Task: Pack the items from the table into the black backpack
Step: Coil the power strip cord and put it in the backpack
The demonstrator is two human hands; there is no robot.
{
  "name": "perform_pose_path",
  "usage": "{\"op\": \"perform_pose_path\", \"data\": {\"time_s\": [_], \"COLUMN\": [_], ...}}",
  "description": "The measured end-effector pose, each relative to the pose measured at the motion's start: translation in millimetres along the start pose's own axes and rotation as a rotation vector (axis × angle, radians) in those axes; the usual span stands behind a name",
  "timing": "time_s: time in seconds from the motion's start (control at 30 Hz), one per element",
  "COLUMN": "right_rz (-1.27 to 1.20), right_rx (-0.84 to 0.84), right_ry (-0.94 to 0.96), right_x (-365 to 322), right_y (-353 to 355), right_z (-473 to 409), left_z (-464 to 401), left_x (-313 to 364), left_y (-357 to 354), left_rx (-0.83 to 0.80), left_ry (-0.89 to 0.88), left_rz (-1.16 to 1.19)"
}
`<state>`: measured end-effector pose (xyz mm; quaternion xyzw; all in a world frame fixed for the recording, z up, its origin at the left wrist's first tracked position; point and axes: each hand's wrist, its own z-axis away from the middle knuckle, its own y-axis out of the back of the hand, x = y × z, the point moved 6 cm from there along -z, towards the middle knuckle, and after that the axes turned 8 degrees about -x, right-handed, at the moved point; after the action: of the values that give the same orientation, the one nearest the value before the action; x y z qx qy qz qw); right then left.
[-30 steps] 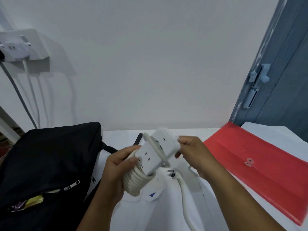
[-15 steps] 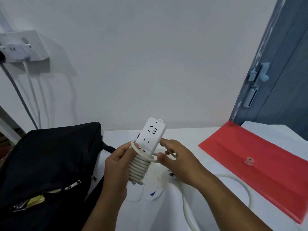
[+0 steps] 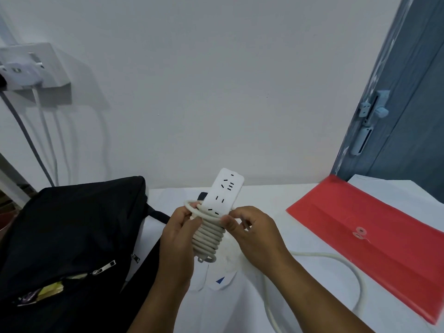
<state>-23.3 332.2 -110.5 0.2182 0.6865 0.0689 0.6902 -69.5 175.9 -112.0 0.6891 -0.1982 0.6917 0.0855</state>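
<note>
My left hand [image 3: 179, 239] grips a white power strip [image 3: 224, 192] upright above the table, its lower half wound in several turns of its own white cord [image 3: 206, 239]. My right hand [image 3: 254, 230] pinches the cord at the top loop against the strip. The loose rest of the cord [image 3: 355, 277] curves over the table to the right. The black backpack [image 3: 67, 236] lies at the left, its front zipper partly undone with a yellow item showing. A red document envelope [image 3: 374, 236] lies at the right.
A white cloth with a small blue triangle [image 3: 219, 280] lies under my hands. A wall socket [image 3: 26, 68] with plugs and hanging cables is at the upper left. A grey-blue door with a latch [image 3: 374, 111] stands at the right.
The power strip has turned from tilted to upright. More cord is wound round it, and the loose cord now loops wider to the right. My right hand moved down to the top loop.
</note>
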Motion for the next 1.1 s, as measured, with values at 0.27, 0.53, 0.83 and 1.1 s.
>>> {"op": "perform_pose_path", "data": {"time_s": [0.27, 0.53, 0.83, 1.1], "right_rz": [-0.084, -0.185, -0.131, 0.176], "right_rx": [0.054, -0.066, 0.113, -0.168], "right_ry": [-0.072, -0.071, -0.075, 0.016], "right_x": [6, 7, 9, 9], "right_y": [3, 1, 10, 1], "right_z": [0, 0, 7, 11], "left_z": [5, 4, 4, 0], "left_x": [2, 1, 0, -4], "left_y": [-3, 3, 12, 36], "left_rx": [-0.007, 0.058, 0.203, 0.354], "left_ry": [0.058, 0.078, 0.054, 0.032], "left_rz": [-0.109, -0.051, -0.058, 0.047]}}
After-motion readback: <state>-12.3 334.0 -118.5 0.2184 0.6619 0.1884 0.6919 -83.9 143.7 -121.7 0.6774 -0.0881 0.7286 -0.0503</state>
